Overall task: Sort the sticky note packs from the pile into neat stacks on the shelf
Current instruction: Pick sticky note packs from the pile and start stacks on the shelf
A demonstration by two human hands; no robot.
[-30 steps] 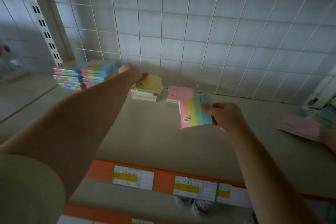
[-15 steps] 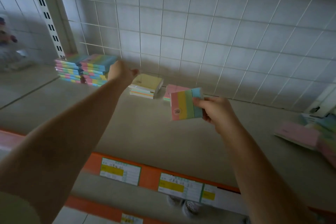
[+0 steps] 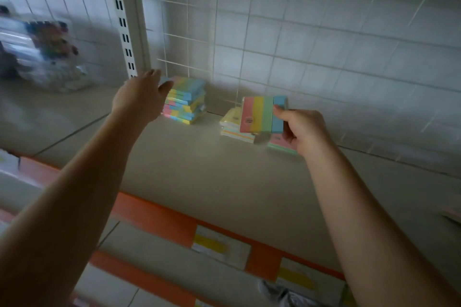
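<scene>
My right hand (image 3: 303,129) pinches a striped pack of sticky notes (image 3: 260,114), pink, yellow, green and blue, held upright above the shelf (image 3: 199,169). Behind that pack lies a low yellow-topped stack (image 3: 233,123) and a pink pack (image 3: 279,143) on the shelf. My left hand (image 3: 141,93) reaches out with straight fingers to the left side of a tall stack of striped packs (image 3: 185,101) at the back of the shelf; it holds nothing. Whether it touches the stack I cannot tell.
A white wire grid (image 3: 274,45) backs the shelf and a slotted white upright (image 3: 124,30) stands at its left. The front edge is an orange rail with price labels (image 3: 219,247). Clear bags of coloured goods (image 3: 47,50) sit on the neighbouring shelf at left.
My left hand has moved left from the yellow stack to the striped stack. My right hand has carried the striped pack a little farther back. The view has swung left.
</scene>
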